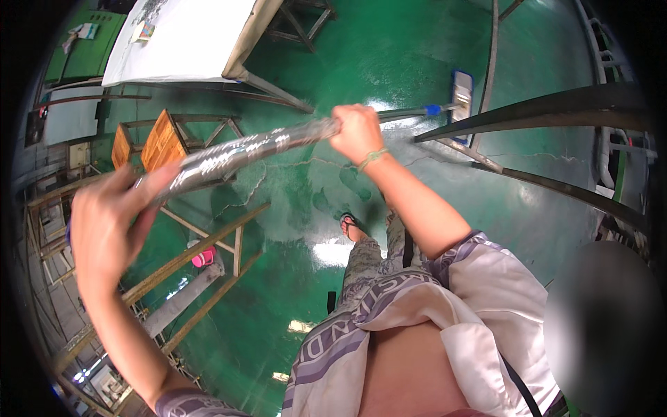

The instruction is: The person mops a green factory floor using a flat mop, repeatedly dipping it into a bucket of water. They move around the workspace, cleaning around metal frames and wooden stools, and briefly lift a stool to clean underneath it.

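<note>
A flat mop [257, 149] with a long shiny metal handle runs slantwise across the view, gripped by both my hands. Its upper end is in my left hand [108, 226], whose fingers wrap round the pole and are slightly blurred. Farther down the handle, my right hand [356, 132] is closed round it, with a thin band on the wrist. Past a blue joint, the flat mop head [461, 97] with a blue rim rests on the wet green floor [347, 62], beside a dark metal frame.
A white-topped table [187, 42] stands at the far left, with wooden stools [165, 142] near it. Wooden rails [201, 254] and a pink bucket [203, 257] are at the left. Dark metal bars [528, 115] cross on the right, close to the mop head.
</note>
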